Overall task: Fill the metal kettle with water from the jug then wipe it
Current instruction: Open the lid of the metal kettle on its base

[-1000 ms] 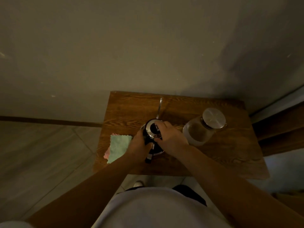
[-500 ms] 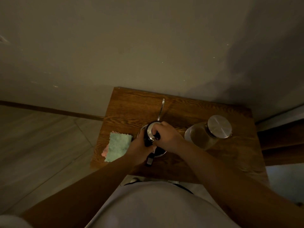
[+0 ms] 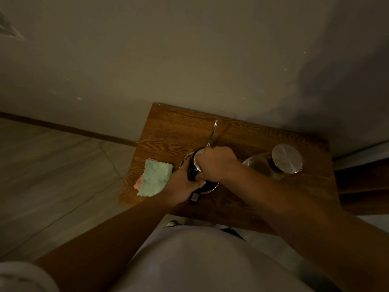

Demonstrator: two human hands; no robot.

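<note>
The metal kettle (image 3: pixel 208 187) stands near the middle of the small wooden table (image 3: pixel 172 131), its thin spout (image 3: pixel 212 133) pointing toward the wall. My left hand (image 3: pixel 183 182) grips its black handle from the left. My right hand (image 3: pixel 214 163) covers the kettle's top and holds the round lid (image 3: pixel 194 160), tilted up on edge. Most of the kettle body is hidden under both hands. The glass jug (image 3: pixel 259 165) with a metal lid (image 3: pixel 287 158) stands to the right of the kettle. A green cloth (image 3: pixel 154 178) lies to the left, on top of a pink one.
The table sits against a plain wall (image 3: pixel 189 60), with tiled floor (image 3: pixel 52 175) to its left. Dark wooden furniture (image 3: pixel 362 182) is at the right edge. My white shirt fills the bottom of the view.
The view has shifted slightly. My right hand has tipped the lid further up over the kettle's top. The left hand stays on the handle.
</note>
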